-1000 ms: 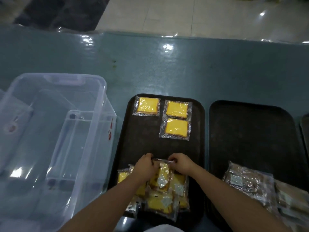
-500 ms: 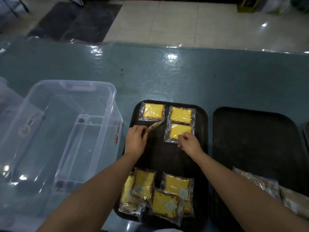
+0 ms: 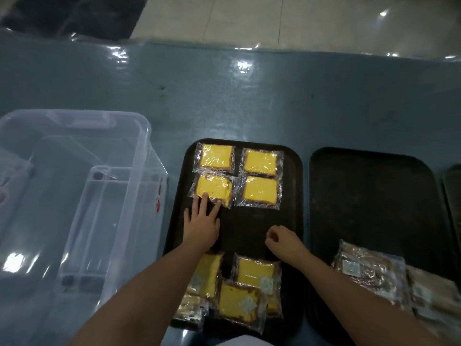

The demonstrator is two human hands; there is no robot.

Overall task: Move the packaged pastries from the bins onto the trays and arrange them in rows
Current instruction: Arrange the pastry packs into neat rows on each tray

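Note:
Several wrapped yellow pastries lie in two rows at the far end of the left black tray (image 3: 294,196). The nearest left one (image 3: 214,187) sits slightly askew. My left hand (image 3: 203,226) lies flat on the tray, its straight fingertips touching that pastry's near edge. My right hand (image 3: 282,242) hovers over the tray's middle with fingers loosely curled, holding nothing. A loose pile of yellow pastries (image 3: 245,285) lies at the tray's near end, partly under my forearms.
A clear plastic bin (image 3: 139,171) stands left of the tray. A second black tray (image 3: 374,196) on the right holds brown wrapped pastries (image 3: 371,273) at its near end. A third tray's edge (image 3: 452,186) shows at far right.
My left hand has laid the pastry it carried down flat in the second row, left spot. My right hand has drawn back from the right pastry toward me.

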